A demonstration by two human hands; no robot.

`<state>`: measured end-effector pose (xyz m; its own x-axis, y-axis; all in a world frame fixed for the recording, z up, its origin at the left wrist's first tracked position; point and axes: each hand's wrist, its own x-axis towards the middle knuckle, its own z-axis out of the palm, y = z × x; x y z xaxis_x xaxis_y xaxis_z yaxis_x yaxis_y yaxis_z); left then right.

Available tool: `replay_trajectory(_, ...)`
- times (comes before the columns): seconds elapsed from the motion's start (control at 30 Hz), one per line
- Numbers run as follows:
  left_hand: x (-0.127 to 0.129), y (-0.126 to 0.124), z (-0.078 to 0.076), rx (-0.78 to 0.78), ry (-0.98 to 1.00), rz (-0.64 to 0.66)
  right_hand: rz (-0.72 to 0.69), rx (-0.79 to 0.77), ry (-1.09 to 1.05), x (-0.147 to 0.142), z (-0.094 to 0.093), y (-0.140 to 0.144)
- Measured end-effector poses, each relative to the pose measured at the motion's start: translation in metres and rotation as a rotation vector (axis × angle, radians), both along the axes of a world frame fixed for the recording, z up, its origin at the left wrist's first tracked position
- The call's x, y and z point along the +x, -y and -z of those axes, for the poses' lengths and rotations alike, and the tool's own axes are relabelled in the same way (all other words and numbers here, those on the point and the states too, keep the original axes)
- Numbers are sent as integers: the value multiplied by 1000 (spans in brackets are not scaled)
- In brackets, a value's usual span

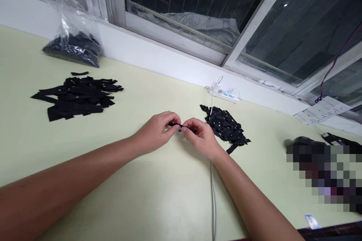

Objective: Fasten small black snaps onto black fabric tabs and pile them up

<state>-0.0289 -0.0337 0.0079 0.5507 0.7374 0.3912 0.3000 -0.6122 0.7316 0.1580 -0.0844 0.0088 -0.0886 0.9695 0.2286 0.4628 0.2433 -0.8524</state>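
Between my two hands a short black fabric strip (192, 130) is pinched just above the pale green table. My left hand (161, 128) grips its left end between thumb and fingers. The right end is in the closed fingers of my right hand (201, 135). A small round metal-looking snap (179, 130) shows at the gap between my fingertips; how it sits on the strip I cannot tell. Just beyond my right hand lies a pile of black strips with small shiny dots (226, 125). Farther left is another pile of black strips (82, 96).
A clear plastic bag of black pieces (73, 43) stands against the wall at the back left. A white power strip (224, 94) lies by the wall, and a pale cable (214, 196) runs toward me under my right arm. A small card (312, 221) lies at front right.
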Motion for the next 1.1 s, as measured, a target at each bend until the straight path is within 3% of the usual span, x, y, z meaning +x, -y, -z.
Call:
replay_trajectory(0.23,-2,-2,-1,45,-5,-19,7,-8,7,1,-2,0)
replay_trajectory(0.37,-4,-4,-4,136,66,-118,44,15,204,1,0,1)
replay_trajectory(0.5,-5,-4,-8,202,114,-177,-34,101,383,-4,5,2)
replay_trajectory(0.73,-5,-3,-5,158,102,-173,-80,172,422,0,6,-1)
replay_trajectory(0.97,-4,-4,-5,131,79,-142,-2,170,525,1,1,-1)
replay_trajectory(1.1,-4,-2,-4,94,71,-77,174,158,381,11,1,-5)
